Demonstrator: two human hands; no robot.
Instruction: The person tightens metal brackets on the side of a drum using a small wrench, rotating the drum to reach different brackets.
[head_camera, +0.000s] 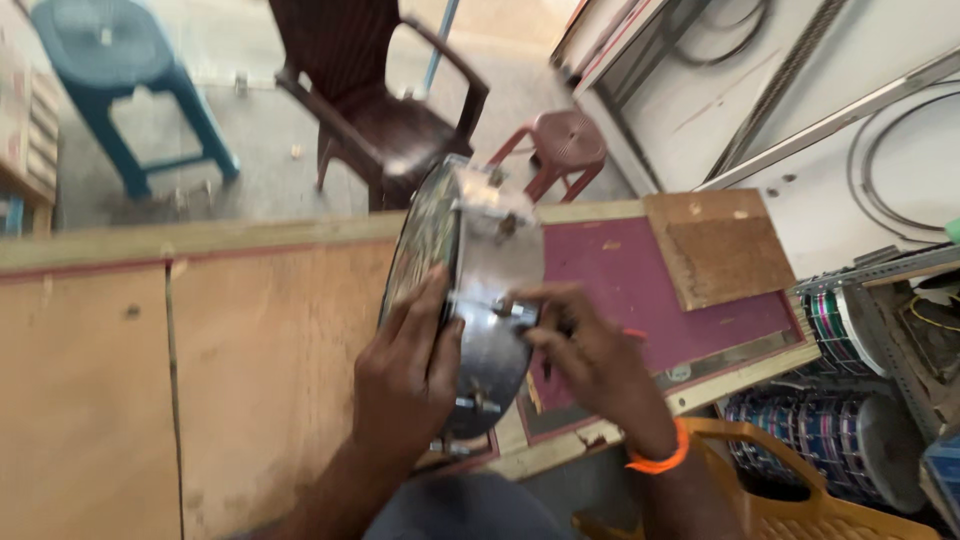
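The round metal drum (478, 290) stands on edge above the near rim of the plywood workbench (250, 340), its shiny shell turned toward the camera and its patterned face turned away to the left. Its long axis — the line across the rim from top to bottom — runs tilted, the top leaning away from the person and slightly right, the bottom close to the bench edge.

The left hand (405, 375) lies on the left side of the drum, at its lower half, fingers wrapped over the rim and clenched on it — this hand carries the drum. The right hand (590, 360) lies on the drum's right side, level with its middle, wearing an orange wristband (660, 460). Its fingertips are pinched together at a small metal bolt (510, 310) that juts from the shell; the blur leaves it unclear whether they grip the fitting itself or a small tool on it. So the fitting sits just left of the right fingers, touching them, and the right hand is the nearer one to it.

Right of the drum lies a maroon board (650, 290) with a wooden block (715, 245) on it. Beyond the drum stand a dark brown chair (370, 90), a red stool (565, 140) and a blue stool (110, 60).
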